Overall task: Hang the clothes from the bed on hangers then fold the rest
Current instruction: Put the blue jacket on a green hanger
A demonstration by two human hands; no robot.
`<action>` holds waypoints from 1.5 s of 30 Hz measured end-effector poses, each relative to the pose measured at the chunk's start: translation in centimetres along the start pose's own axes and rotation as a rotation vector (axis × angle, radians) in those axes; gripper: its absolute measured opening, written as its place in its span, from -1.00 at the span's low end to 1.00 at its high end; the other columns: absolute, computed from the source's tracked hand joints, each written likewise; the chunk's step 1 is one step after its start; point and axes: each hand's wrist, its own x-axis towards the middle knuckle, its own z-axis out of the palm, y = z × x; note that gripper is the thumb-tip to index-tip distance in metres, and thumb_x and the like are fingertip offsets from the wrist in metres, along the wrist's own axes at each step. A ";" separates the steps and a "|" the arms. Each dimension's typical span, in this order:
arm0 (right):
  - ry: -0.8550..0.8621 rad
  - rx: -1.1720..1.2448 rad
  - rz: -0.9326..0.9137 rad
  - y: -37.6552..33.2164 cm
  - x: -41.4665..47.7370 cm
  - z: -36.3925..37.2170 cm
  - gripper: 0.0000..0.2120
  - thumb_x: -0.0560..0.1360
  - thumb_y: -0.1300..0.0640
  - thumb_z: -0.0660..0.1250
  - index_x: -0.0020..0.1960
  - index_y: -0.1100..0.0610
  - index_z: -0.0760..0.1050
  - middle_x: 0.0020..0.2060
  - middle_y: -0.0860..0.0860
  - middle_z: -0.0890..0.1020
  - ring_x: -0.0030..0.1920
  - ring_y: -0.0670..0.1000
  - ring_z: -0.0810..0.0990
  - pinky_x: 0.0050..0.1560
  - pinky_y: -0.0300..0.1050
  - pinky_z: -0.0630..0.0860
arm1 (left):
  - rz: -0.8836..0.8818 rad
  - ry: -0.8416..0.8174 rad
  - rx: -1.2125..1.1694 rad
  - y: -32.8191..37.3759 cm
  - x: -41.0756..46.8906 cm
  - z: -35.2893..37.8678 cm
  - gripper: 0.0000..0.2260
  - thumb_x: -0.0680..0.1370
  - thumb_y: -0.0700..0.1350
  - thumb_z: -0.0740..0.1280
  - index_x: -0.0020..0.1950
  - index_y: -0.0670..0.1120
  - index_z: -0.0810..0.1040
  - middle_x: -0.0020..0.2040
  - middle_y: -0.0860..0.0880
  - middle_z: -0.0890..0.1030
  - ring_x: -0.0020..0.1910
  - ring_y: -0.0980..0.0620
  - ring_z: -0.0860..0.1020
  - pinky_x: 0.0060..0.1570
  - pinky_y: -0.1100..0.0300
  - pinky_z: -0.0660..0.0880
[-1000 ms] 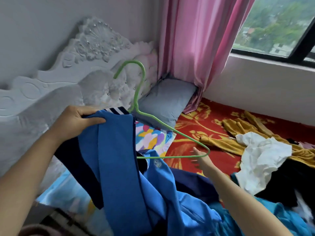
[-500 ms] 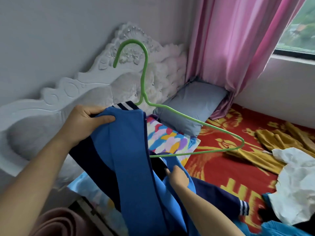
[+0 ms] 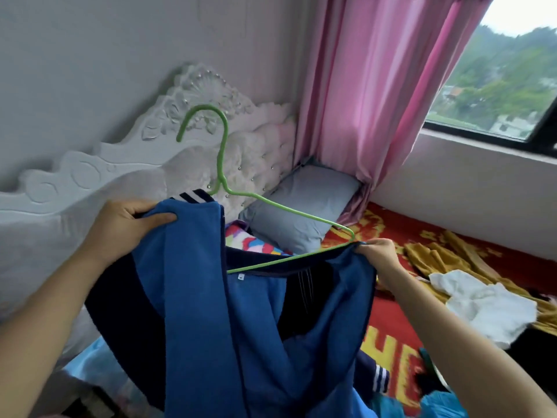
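Above bed (image 3: 404, 236), left hand (image 3: 120, 233) grips jacket (image 3: 229, 327); right hand (image 3: 376, 254) pinches it.

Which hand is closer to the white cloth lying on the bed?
Right. The right hand pinches the blue jacket not far from the white cloth; the left hand grips the jacket's other side, over by the headboard.
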 end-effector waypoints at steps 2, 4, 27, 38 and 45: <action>0.052 -0.055 -0.067 -2.8 0.0 -2.0 -0.95 0.29 0.35 0.41 -0.32 0.28 0.55 -0.41 0.08 0.47 -0.37 0.01 0.41 -0.32 -0.10 0.34 | 0.040 -0.013 0.022 -0.7 0.3 1.3 -0.74 0.43 -0.30 0.43 0.08 -0.09 0.60 -0.35 0.40 0.57 -0.31 0.46 0.51 -0.26 0.58 0.42; 0.112 -0.110 -0.139 -5.3 -0.5 -3.4 -0.94 0.27 0.33 0.40 -0.32 0.26 0.52 -0.46 0.06 0.39 -0.41 0.00 0.31 -0.36 -0.11 0.25 | 0.092 -0.033 0.027 -0.9 0.7 2.5 -0.72 0.42 -0.31 0.44 0.08 -0.05 0.59 -0.35 0.44 0.55 -0.30 0.50 0.50 -0.27 0.61 0.39; 0.026 -0.226 -0.825 -14.6 -12.9 -4.9 -0.85 0.48 0.23 0.38 0.04 0.17 0.61 -0.30 -0.04 0.63 -0.26 -0.02 0.63 -0.11 -0.09 0.57 | 0.404 0.493 0.293 5.6 1.2 4.8 -0.77 0.49 -0.14 0.26 -0.23 -0.28 0.59 -0.40 -0.15 0.47 -0.38 -0.07 0.40 -0.38 0.15 0.13; -0.197 -0.690 -0.924 -21.3 -9.9 -10.4 -0.79 0.52 -0.06 0.28 -0.05 0.08 0.56 -0.30 -0.21 0.52 -0.32 -0.22 0.44 -0.21 -0.38 0.36 | 0.449 0.438 0.143 9.2 1.6 4.1 -0.82 0.47 -0.16 0.34 -0.31 -0.21 0.51 -0.41 -0.15 0.48 -0.36 0.05 0.37 -0.29 0.12 0.31; 0.004 -0.395 -0.816 -19.3 -9.1 -9.4 -0.53 0.44 -0.08 0.39 -0.49 0.11 0.27 -0.60 -0.13 0.28 -0.53 -0.10 0.24 -0.44 -0.22 0.20 | 0.332 0.152 0.058 10.3 4.2 2.6 -0.64 0.43 -0.20 0.46 0.16 0.09 0.57 -0.17 0.18 0.58 -0.24 0.32 0.50 -0.19 0.61 0.32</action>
